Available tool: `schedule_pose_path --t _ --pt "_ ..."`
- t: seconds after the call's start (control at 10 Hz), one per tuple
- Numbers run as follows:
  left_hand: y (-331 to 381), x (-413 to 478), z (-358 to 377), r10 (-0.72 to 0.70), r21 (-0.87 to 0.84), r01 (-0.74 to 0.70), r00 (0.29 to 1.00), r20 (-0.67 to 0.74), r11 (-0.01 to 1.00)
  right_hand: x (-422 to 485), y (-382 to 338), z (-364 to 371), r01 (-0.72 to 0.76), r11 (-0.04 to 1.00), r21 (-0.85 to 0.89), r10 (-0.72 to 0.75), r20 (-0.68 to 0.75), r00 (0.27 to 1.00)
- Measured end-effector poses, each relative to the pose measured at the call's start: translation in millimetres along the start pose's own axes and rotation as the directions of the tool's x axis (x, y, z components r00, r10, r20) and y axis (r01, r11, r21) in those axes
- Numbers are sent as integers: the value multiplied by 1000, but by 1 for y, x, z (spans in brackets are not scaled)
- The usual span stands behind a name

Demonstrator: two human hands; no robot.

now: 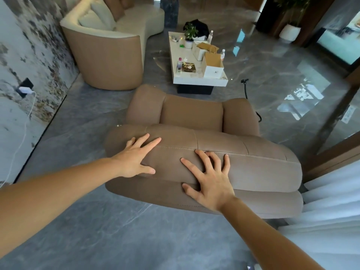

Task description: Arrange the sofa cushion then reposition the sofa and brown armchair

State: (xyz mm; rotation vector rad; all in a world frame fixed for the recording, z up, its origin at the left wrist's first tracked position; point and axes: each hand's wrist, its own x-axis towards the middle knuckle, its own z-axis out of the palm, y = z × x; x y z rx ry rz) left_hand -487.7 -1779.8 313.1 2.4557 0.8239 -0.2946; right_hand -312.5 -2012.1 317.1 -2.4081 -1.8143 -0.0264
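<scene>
The brown armchair point(253, 164) stands just in front of me, seen from behind and above, its padded backrest nearest. My left hand point(136, 155) lies flat on the top left of the backrest with fingers spread. My right hand point(211, 179) presses on the back of the backrest near its middle, fingers apart. Neither hand grips anything. The curved sofa point(109, 55), cream seat and tan outer shell, sits at the far left against the wall. Cream and tan cushions point(101, 14) lean along its back.
A white coffee table point(198, 79) holding paper bags, bottles and a small plant stands beyond the armchair. A charger and cable point(25, 89) hang on the left wall. White curtains point(331, 207) hang at right. A black cable point(245, 88) lies on the glossy floor.
</scene>
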Motion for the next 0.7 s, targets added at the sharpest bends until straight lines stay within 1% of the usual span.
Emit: schedule_pose_path --t 0.2,0.3,0.4,0.5,0.6,0.7 --pt "26 -10 16 2 -34 -2 1000 5 999 -23 24 -9 10 999 -50 -7 50 999" --pt "36 -18 25 10 -46 -11 1000 -10 999 -30 24 -15 -20 997 -76 30 121 992" --pt "38 -28 20 23 -15 -23 1000 -8 1000 -30 16 -22 -73 995 -71 86 199 976" --pt "37 -48 0 30 33 -30 1000 7 999 -17 2 -42 -159 986 -59 169 271 948" --pt "25 -77 -32 -69 168 58 996 56 984 7 -26 -65 -282 959 -37 277 357 892" --pt "4 -118 -62 -221 296 176 967 128 939 34 -71 -86 -290 949 -127 312 535 785"
